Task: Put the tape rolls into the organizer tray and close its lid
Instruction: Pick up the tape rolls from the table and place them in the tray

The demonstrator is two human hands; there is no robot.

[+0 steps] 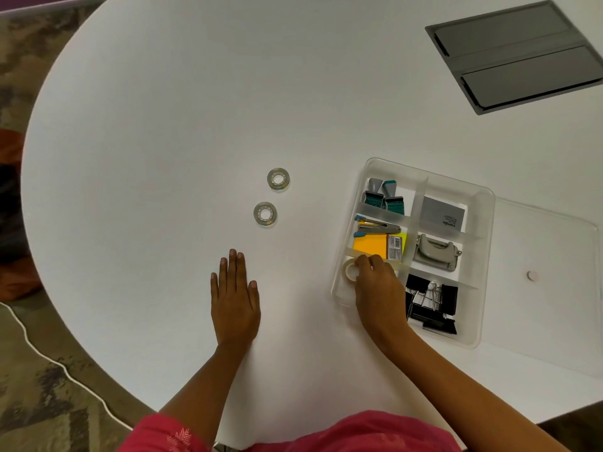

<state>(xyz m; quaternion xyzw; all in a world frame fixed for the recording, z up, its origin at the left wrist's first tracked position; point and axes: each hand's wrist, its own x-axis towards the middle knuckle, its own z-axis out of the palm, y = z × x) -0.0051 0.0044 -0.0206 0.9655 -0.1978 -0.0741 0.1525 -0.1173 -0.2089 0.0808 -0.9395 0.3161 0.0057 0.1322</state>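
Note:
Two clear tape rolls lie flat on the white table, one farther away and one nearer me. A third, whitish tape roll sits in the near-left compartment of the clear organizer tray, and my right hand reaches into that compartment with its fingers on the roll. The tray's clear lid lies open flat to the right. My left hand rests flat on the table, fingers extended, below the two loose rolls and apart from them.
Other tray compartments hold stamps, a stapler, orange sticky notes, a grey card, a hole punch and black binder clips. A grey recessed panel sits at the table's far right. A white cable runs across the floor on the left.

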